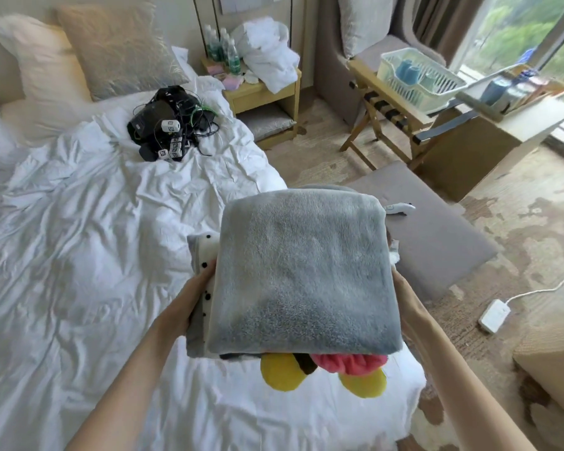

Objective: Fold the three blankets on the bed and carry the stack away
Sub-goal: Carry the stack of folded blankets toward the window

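Blanket stack (300, 278) borne between left hand (198, 289) and right hand (403, 292); finger closure hidden, cannot be told. Unsupported yellow-pink folds (347, 364) sagging underneath could be shed.

The left hand (197, 288) and right hand (404, 291) are bare, as are both slender forearms (134, 372) in the lower frame.

— The top blanket (302, 275)?
— Plain grey. The second blanket (205, 255) is white with black dots.
— And the third blanket (349, 364)?
— Pink, yellow and black patches show at its edge.
— The bed (79, 255)?
— White all over. The carpet (518, 222) is beige with brown blotches.
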The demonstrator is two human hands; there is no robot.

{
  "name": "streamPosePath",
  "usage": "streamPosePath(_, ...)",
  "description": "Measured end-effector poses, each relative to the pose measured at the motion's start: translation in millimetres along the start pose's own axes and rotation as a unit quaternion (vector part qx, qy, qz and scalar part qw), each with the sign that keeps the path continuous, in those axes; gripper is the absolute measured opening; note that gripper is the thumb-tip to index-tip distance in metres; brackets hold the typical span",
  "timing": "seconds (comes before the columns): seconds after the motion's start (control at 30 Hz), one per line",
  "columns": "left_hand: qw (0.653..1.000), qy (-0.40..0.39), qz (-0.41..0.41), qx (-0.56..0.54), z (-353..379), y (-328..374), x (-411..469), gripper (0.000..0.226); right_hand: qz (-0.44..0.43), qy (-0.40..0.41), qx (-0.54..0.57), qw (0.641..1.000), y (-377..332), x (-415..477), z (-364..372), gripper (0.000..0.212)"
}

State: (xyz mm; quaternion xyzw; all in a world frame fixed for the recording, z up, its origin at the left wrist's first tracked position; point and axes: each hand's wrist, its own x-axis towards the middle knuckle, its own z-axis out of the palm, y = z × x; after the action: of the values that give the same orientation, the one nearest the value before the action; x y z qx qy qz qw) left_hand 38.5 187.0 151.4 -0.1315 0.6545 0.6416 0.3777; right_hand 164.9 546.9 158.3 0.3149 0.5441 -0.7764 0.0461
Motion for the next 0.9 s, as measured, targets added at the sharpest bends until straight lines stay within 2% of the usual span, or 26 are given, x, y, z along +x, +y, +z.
streamPosePath(0.07, 0.999, -0.025, 0.025, 0.021, 6.7, 20.2, -10.3, 0.046, -0.021, 0.041, -0.006, 0.999, -10.2, -22.3, 0.2, 0.034)
streamPosePath(0.13, 0.997, -0.047, 0.052, 0.041, 15.8, 38.7, -21.9, 0.04, -0.047, 0.083, -0.005, 0.995, -20.0, -42.8, -0.3, 0.052)
streamPosePath(0.2, 0.993, -0.055, 0.077, 0.068, 26.6, 53.6, -33.6, 0.038, -0.075, 0.11, -0.002, 0.991, -32.0, -62.1, 0.5, 0.061)
streamPosePath(0.37, 0.979, -0.089, 0.146, 0.114, 58.0, 84.2, -50.0, 0.031, -0.151, 0.199, -0.007, 0.968, -59.6, -104.5, -12.0, 0.033)
streamPosePath(0.53, 0.964, -0.13, 0.178, 0.147, 116.0, 120.4, -66.7, 0.037, -0.193, 0.236, -0.004, 0.952, -84.0, -143.7, -42.7, 0.035)
streamPosePath(0.67, 0.954, -0.161, 0.191, 0.164, 169.2, 138.7, -72.4, 0.028, -0.215, 0.266, -0.004, 0.94, -99.0, -173.8, -82.7, 0.027)
streamPosePath(0.8, 0.948, -0.183, 0.19, 0.179, 242.9, 148.6, -77.3, 0.018, -0.245, 0.294, 0.034, 0.923, -113.9, -196.4, -141.1, 0.026)
streamPosePath(0.9, 0.94, -0.179, 0.218, 0.192, 308.4, 147.8, -81.6, 0.019, -0.24, 0.305, 0.063, 0.92, -123.9, -207.0, -196.6, 0.028)
